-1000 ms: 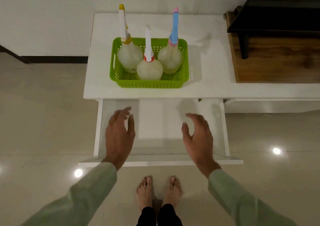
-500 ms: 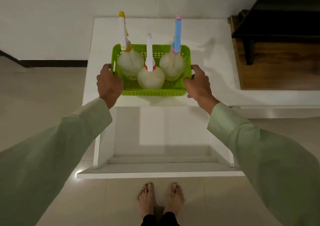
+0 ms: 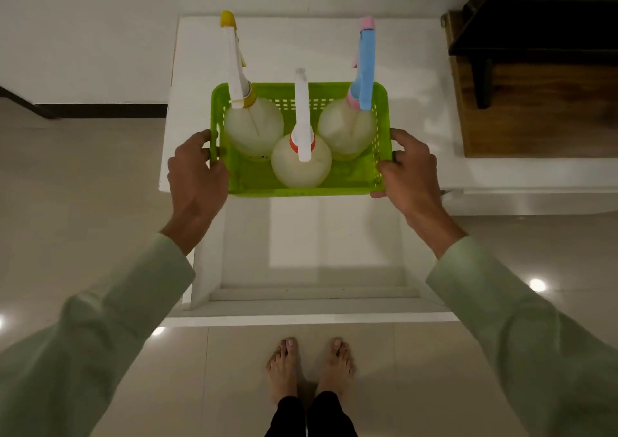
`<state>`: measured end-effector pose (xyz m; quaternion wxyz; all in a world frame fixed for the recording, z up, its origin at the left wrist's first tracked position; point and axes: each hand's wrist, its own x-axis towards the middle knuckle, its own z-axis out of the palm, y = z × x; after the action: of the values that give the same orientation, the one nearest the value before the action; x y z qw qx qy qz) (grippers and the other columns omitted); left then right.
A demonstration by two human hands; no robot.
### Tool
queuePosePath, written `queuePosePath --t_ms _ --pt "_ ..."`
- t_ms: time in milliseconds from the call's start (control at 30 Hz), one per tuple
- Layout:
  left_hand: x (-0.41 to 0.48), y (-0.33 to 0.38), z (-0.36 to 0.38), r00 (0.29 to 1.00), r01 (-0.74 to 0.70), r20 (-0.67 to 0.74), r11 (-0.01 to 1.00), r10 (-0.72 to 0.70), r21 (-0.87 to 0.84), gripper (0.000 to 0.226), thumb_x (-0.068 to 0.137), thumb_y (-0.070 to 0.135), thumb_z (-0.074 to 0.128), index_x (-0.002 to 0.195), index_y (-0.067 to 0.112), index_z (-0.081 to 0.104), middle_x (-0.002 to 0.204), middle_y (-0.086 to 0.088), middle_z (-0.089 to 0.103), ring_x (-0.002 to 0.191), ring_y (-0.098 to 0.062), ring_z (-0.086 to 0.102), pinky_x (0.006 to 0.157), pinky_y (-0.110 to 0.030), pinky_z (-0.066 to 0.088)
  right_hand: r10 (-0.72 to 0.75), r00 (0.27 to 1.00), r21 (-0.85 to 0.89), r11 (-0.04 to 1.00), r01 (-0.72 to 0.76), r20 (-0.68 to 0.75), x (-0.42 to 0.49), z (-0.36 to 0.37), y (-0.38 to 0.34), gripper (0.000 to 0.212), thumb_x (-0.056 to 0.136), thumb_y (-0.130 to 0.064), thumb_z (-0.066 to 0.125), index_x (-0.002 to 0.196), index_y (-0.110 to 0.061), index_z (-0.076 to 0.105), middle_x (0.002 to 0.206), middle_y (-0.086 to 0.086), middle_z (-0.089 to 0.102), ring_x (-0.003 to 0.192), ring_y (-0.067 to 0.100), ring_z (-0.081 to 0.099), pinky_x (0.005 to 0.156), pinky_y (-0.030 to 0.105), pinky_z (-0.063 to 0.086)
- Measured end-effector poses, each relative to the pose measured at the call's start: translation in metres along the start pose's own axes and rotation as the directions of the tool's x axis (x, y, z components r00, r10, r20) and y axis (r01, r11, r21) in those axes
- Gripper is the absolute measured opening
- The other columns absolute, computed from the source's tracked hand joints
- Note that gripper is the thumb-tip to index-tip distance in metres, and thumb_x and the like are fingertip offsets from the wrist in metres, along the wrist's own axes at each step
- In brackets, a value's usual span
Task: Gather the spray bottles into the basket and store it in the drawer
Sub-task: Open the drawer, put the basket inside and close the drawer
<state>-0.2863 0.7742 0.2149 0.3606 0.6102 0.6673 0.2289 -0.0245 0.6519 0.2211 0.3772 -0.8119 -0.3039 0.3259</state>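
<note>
A green plastic basket (image 3: 257, 182) holds three upright spray bottles: one with a yellow-tipped sprayer (image 3: 254, 129) at the left, one with a white sprayer and red collar (image 3: 301, 165) in front, one with a blue and pink sprayer (image 3: 346, 129) at the right. My left hand (image 3: 195, 172) grips the basket's left rim and my right hand (image 3: 409, 169) grips its right rim. The basket sits at the front edge of the white cabinet top (image 3: 418, 102), partly overhanging the open white drawer (image 3: 311, 299) below.
A dark wooden unit (image 3: 541, 102) with a black shelf stands at the right of the cabinet top. A white wall runs behind. Tiled floor surrounds the drawer, and my bare feet (image 3: 311, 366) stand just in front of its front panel.
My hands rose from above the drawer and closed on the two sides of the basket. The basket has since come forward to the front edge of the cabinet top.
</note>
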Motion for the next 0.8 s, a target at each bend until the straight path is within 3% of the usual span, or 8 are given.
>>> queuePosePath --t_ms 233,433,567,700,800 --pt "-0.08 -0.022 -0.009 0.999 -0.009 0.045 0.997 0.013 -0.08 0.043 0.085 -0.006 0.054 0.122 0.016 0.06 0.111 -0.009 0.072 0.102 -0.027 0.069 0.08 -0.052 0.059 0.008 0.999 0.087 0.996 -0.011 0.035 -0.068 -0.019 0.045 0.057 0.087 0.006 0.055 0.127 -0.035 0.06 0.096 0.006 0.073 0.076 0.018 0.075 0.052 0.039 0.063" --pt "-0.116 -0.066 0.006 0.985 0.121 0.135 0.989 -0.11 -0.08 0.039 0.083 -0.008 0.059 0.113 0.017 0.057 0.112 -0.003 0.07 0.094 -0.016 0.066 0.074 -0.046 0.058 0.001 0.999 -0.004 1.0 -0.001 0.044 -0.103 -0.012 0.095 0.057 0.085 0.009 0.06 0.131 -0.024 0.06 0.098 0.009 0.075 0.088 0.019 0.073 0.059 0.022 0.059" --pt "-0.114 -0.09 0.026 0.965 0.207 0.183 0.975 -0.189 -0.085 0.042 0.078 -0.014 0.06 0.103 0.02 0.056 0.104 0.003 0.064 0.102 -0.014 0.058 0.068 -0.023 0.047 0.03 0.998 0.009 0.999 -0.031 0.063 -0.108 0.007 0.122 0.054 0.084 0.012 0.061 0.132 -0.013 0.058 0.105 0.011 0.074 0.1 0.025 0.071 0.078 0.042 0.061" --pt "-0.101 -0.115 0.051 0.93 0.326 0.216 0.939 -0.298 -0.108 0.04 0.075 -0.017 0.06 0.1 0.014 0.056 0.108 -0.005 0.063 0.103 -0.019 0.056 0.078 -0.032 0.046 0.101 0.992 0.011 0.995 -0.103 0.072 -0.1 0.032 0.147 0.051 0.083 0.014 0.058 0.127 -0.012 0.061 0.101 0.006 0.073 0.096 0.025 0.07 0.078 0.047 0.06" --pt "-0.087 -0.134 0.069 0.892 0.416 0.24 0.904 -0.382 -0.105 0.04 0.075 -0.018 0.058 0.107 0.007 0.056 0.114 -0.01 0.06 0.102 -0.025 0.055 0.072 -0.034 0.049 0.144 0.984 -0.031 0.989 -0.142 0.103 -0.087 0.049 0.162 0.054 0.08 0.018 0.054 0.123 -0.014 0.061 0.097 0.002 0.071 0.099 0.026 0.07 0.074 0.044 0.061"
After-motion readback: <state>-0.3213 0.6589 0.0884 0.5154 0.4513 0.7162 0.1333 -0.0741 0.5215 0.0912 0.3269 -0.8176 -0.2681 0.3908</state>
